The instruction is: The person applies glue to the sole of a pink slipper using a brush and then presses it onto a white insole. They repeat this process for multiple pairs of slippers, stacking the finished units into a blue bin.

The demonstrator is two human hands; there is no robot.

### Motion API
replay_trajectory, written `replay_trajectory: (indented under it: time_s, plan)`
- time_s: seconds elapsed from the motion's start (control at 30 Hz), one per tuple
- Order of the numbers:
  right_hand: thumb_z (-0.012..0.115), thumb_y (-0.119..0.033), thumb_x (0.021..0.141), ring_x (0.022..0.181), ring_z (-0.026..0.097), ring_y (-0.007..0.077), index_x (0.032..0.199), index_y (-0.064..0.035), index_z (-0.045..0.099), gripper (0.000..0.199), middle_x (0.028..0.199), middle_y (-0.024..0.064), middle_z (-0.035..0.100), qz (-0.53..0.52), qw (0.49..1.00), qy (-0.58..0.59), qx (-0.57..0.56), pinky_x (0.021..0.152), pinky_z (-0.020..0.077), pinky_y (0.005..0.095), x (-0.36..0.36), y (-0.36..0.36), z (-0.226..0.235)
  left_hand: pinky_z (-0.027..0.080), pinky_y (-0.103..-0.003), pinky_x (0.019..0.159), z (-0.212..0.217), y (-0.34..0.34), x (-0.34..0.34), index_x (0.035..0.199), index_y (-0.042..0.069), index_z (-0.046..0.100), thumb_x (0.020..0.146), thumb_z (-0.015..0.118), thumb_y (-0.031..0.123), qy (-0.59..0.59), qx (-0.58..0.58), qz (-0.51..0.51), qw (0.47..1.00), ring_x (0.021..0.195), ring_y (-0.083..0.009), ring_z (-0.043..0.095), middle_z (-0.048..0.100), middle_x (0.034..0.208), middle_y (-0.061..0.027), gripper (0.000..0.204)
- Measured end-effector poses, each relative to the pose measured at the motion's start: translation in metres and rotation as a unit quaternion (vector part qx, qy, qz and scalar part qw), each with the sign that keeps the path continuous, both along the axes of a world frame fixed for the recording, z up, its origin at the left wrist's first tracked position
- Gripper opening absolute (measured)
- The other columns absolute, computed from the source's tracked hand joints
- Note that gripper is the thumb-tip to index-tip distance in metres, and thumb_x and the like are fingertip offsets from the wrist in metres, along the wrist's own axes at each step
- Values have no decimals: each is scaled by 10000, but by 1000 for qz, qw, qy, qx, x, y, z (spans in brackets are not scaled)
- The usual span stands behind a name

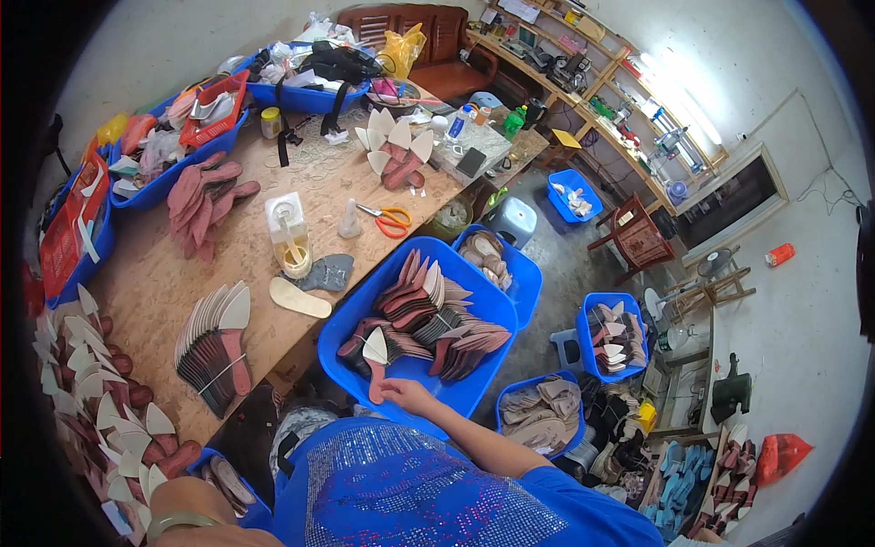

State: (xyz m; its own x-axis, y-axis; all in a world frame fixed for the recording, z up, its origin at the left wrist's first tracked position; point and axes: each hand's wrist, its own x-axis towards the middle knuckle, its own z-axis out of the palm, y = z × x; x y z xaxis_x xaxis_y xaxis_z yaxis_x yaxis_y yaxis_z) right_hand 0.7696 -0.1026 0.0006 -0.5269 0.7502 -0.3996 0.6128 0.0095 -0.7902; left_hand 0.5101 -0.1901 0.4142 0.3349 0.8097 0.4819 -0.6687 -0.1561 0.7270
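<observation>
Over the large blue tub (427, 412), my right hand (410, 396) is closed on the heel end of a dark red insole (375, 365) with a pale pointed toe. Tied bundles of similar insoles (442, 314) fill much of this tub, just beyond the hand. Low at the left edge is my left hand (193, 500), beside a row of insoles with pale toes; a bangle (173, 522) circles the wrist, and the fingers cannot be made out. On the wooden table (264, 351) lies a fanned, banded bundle of insoles (219, 342).
Orange-handled scissors (392, 221), a glue container with a brush (290, 237) and loose red insoles (205, 201) lie on the table. Blue tubs with sole pieces stand at right, including one tub (583, 337) on a stool. A grey-blue stool (510, 221) stands behind the large tub.
</observation>
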Motion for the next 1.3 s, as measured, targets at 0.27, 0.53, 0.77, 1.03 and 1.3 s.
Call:
replay_trajectory:
  time_s: [0.27, 0.53, 0.77, 1.03, 1.3]
  plan:
    - [584, -258, 882, 1021, 630, 249, 1202, -52, 590, 380, 1112, 137, 651, 5, 1000, 2, -2, 881, 472, 332, -1, 6, 5, 365, -306, 466, 0, 3, 5, 691, 23, 620, 815, 693, 274, 6, -3, 5, 1000, 533, -202, 480, 577, 643, -54, 289]
    - [583, -248, 886, 1033, 625, 247, 1197, -32, 587, 378, 1114, 144, 650, -13, 1000, 13, -15, 892, 467, 332, 6, 7, 7, 367, -302, 464, 0, 12, 8, 690, 24, 621, 823, 687, 264, 9, -7, -1, 1000, 534, -196, 482, 582, 646, -54, 283]
    - [584, -246, 890, 1018, 627, 246, 1192, -38, 590, 367, 1105, 141, 653, -23, 999, 24, -6, 880, 470, 334, 11, 7, 0, 369, -298, 462, 1, 20, 13, 688, 24, 621, 831, 683, 255, 11, -12, -5, 1000, 536, -191, 485, 586, 649, -54, 278]
    - [572, -227, 876, 1001, 630, 281, 1156, -28, 609, 346, 1085, 155, 653, -36, 999, 17, 7, 864, 478, 348, 15, 4, 0, 371, -294, 460, 0, 21, 17, 687, 25, 622, 839, 678, 245, 6, -11, -17, 1000, 538, -185, 487, 592, 652, -54, 274]
    - [578, -236, 874, 1000, 629, 290, 1149, -39, 613, 340, 1075, 152, 655, -20, 999, 21, 33, 865, 477, 351, 13, 0, 3, 374, -290, 458, 3, 12, 21, 685, 25, 623, 848, 673, 235, 3, -13, -18, 1000, 539, -179, 490, 597, 656, -54, 270]
